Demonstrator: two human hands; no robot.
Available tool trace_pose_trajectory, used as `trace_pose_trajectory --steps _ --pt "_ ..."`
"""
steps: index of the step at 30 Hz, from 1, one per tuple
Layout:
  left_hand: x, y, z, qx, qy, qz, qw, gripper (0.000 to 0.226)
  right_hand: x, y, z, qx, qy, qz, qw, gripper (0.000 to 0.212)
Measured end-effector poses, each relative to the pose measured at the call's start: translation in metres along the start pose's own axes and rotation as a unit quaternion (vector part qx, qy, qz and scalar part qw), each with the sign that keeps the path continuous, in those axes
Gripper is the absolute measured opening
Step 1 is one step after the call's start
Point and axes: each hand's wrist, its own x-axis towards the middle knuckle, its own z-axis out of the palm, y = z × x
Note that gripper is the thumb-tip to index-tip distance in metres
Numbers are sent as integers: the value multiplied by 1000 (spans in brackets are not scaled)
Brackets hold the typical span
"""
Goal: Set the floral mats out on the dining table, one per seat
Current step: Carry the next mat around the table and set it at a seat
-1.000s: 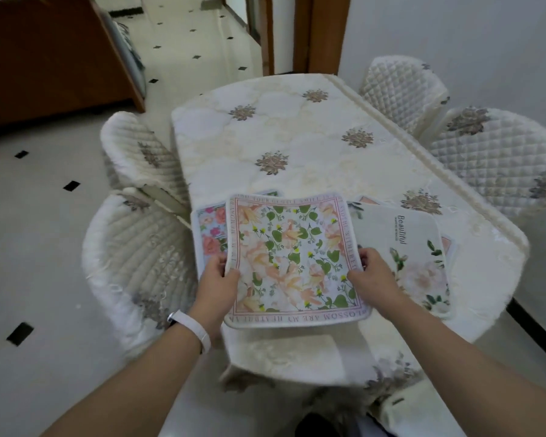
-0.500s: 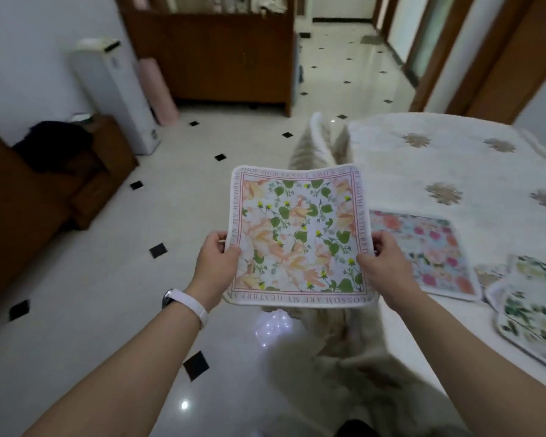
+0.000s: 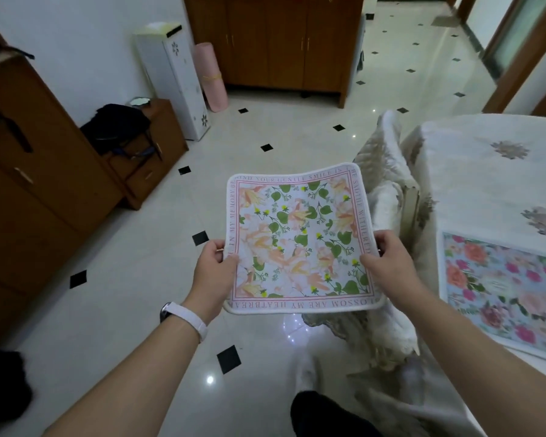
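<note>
Glossy pale floor tiles with small black diamonds stretch below a floral mat held flat in the air, left of the cloth-covered surface. Its left edge is pinched by the left hand, its right edge by the right hand. Just behind it stands a quilted chair. A second, pink-flowered mat lies on the surface.

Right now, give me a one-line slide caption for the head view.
Both hands, left and right, hold a peach floral mat over the floor beside the table, where a pink mat lies.
</note>
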Motion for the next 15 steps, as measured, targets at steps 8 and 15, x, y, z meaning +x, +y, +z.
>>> trace_pose_trajectory --steps 8,15 --pt "109 22 41 34 10 -30 999 15 117 -2 23 -24 -17 12 1000 28" --pt "190 62 82 63 12 -24 998 14 211 -18 22 -18 -5 26 999 28"
